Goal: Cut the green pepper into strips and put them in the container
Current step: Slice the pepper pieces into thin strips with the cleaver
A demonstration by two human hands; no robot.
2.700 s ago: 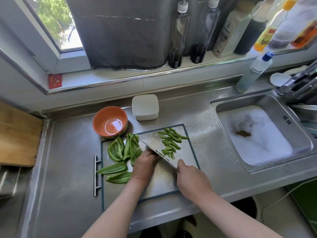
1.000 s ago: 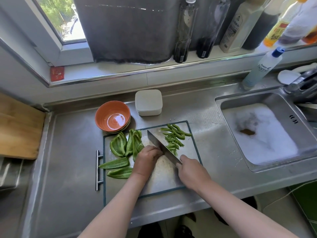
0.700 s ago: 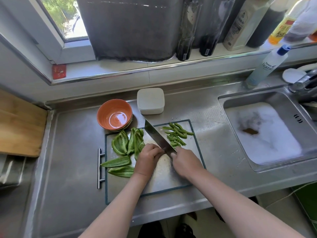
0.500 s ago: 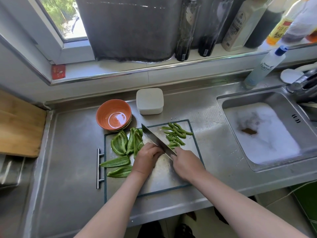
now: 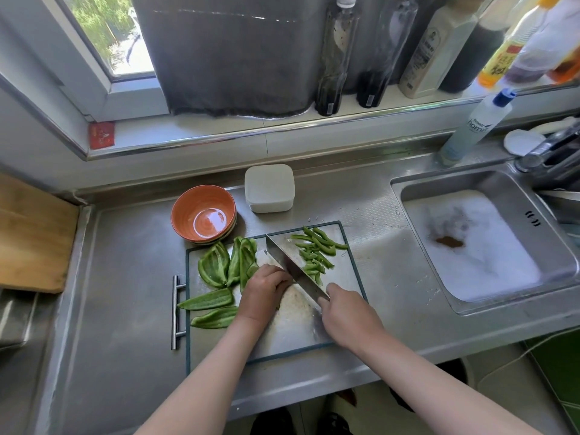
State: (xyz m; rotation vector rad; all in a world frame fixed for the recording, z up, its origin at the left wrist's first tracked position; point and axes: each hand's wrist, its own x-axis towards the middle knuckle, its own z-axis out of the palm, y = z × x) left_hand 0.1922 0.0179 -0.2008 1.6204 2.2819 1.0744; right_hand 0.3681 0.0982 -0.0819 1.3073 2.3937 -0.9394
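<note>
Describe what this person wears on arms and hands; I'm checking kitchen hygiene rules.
No sleeves show anywhere up to the frame's edge. The left hand and right hand wear no gloves, and no watch or bracelet shows at either wrist.

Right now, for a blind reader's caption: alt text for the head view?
The right hand holds a knife over a board, the left hand curled beside the blade. Cut pepper strips lie right of it, uncut pieces left.

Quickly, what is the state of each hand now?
Left hand: fingers curled beside the knife; what it holds is hidden.
Right hand: grips the knife.
</note>
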